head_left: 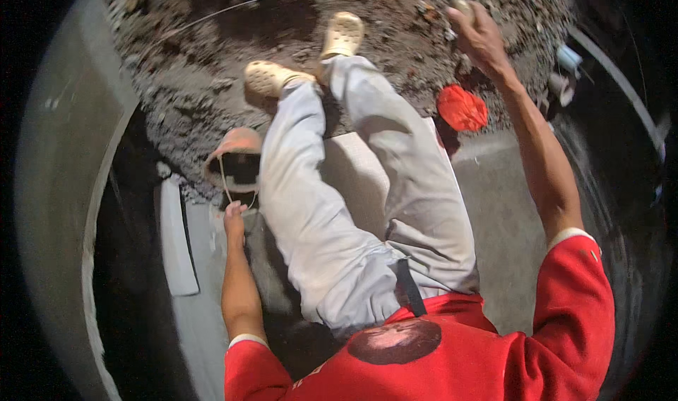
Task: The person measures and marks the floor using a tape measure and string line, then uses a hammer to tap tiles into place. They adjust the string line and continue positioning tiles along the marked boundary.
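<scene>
At the left, a tipped orange-brown bucket rests at the edge of the rubble, its dark mouth turned toward me. My left hand is closed on its thin handle. My right hand reaches out over the rubble at the far right. Its fingers are closed around a small pale lump that looks like a stone; blur hides its exact kind. Nearer than that hand, a crumpled bright red plastic bag lies at the edge of the rubble.
Loose rubble and soil spread across the far side. Between my legs shows a pale board or slab. A whitish flat strip lies at the left beside a grey wall. Grey concrete is at the right.
</scene>
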`<state>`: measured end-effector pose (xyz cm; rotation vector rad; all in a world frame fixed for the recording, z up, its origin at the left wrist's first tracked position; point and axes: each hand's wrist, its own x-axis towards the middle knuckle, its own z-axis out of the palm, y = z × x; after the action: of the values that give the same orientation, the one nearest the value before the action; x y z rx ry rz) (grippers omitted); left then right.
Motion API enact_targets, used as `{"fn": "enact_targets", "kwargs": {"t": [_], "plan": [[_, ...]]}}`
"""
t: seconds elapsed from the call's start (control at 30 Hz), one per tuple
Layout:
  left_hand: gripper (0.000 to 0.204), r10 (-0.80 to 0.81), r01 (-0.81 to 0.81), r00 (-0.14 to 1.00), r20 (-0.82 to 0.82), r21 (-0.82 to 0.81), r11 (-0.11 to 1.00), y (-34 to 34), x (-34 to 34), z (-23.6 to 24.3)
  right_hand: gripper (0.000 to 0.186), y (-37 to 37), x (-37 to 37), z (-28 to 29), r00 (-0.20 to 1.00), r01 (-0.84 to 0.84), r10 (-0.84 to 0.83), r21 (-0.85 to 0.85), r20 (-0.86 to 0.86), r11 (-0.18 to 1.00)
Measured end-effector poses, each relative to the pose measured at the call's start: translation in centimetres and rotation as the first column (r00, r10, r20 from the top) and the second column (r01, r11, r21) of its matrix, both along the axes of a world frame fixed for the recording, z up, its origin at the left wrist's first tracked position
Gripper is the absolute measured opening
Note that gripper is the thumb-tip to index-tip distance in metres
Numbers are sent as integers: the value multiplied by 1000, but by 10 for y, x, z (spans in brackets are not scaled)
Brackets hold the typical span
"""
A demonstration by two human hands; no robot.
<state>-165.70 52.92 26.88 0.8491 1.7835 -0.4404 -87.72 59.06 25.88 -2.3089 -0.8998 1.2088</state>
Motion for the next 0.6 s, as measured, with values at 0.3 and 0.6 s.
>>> {"fn": "enact_targets", "kwargs": {"t": [0.3, 0.6], "plan": [[27, -175, 133, 957, -230, -188, 973, 60, -4, -63, 45, 0, 8, -29, 932, -195, 119, 194, 344, 961], [23, -272, 556, 821, -501, 596, 579, 257, 135, -149, 31, 98, 77, -115, 968, 67, -108, 180, 226, 981]]}}
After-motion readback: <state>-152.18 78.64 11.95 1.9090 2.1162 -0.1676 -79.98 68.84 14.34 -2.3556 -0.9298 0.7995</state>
